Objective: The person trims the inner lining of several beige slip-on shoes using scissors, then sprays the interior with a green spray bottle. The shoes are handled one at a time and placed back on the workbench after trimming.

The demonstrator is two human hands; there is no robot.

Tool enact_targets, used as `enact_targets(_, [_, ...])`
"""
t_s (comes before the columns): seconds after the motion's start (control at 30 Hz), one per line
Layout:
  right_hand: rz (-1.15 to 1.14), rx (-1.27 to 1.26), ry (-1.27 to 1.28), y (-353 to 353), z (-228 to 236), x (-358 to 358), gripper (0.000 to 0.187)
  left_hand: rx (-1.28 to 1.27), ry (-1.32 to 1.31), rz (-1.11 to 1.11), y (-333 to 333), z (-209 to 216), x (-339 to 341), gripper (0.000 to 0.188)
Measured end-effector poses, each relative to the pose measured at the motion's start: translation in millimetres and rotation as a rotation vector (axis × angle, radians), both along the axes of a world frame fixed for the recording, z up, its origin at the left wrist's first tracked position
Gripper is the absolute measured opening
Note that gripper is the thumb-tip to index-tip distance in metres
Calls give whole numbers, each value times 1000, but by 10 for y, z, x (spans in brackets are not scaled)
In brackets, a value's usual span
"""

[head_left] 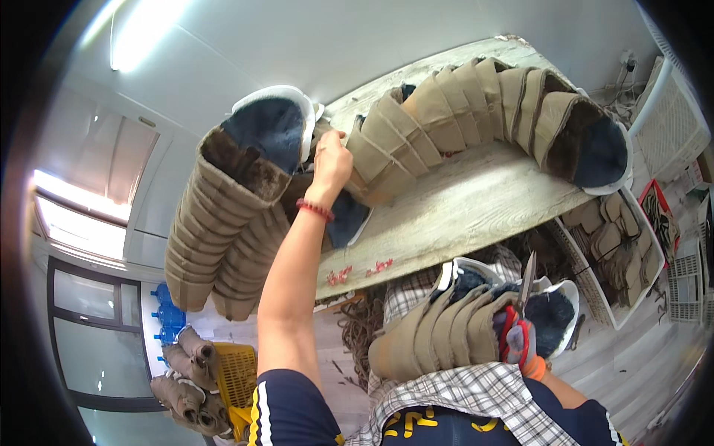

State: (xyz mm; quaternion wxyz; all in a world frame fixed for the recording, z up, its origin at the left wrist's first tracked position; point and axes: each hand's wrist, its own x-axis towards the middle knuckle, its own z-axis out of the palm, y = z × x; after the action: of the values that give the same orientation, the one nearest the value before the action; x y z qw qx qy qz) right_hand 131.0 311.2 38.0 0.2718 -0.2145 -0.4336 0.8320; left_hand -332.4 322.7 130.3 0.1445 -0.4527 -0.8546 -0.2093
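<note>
My left hand (332, 162), a red bead bracelet on its wrist, reaches up to the near end of a curved row of nested brown shoe uppers (454, 104) on the table. Its fingers are curled closed on the edge of a shoe upper (349, 219) whose dark lining shows below the wrist; the fingertips are partly hidden. In an orange and grey glove, my right hand (529, 357) grips red-handled scissors (526, 286), blades pointing up. Beside that hand, a shorter stack of uppers (439, 334) with white rims rests across my lap on a checked cloth (446, 390).
A tall double stack of uppers (216, 230) rises left of my arm. Red scraps (340, 276) lie on the pale wooden table (446, 215). At right stands a white crate (621, 316) of cut pieces. Yellow baskets (236, 372) and blue bottles (169, 316) are at lower left.
</note>
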Motion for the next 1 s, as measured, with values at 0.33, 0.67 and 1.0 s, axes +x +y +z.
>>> enact_targets(0.33, [171,-247,-60,222,-250,40,44,-407,-265,542,613,-89,-880,42])
enact_targets(0.67, [195,-263,-93,276,-406,112,44,122,-15,350,941,-209,-1022,27])
enact_targets(1.0, [199,-236,-126,224,-503,172,45,629,229,30,1584,639,-624,27])
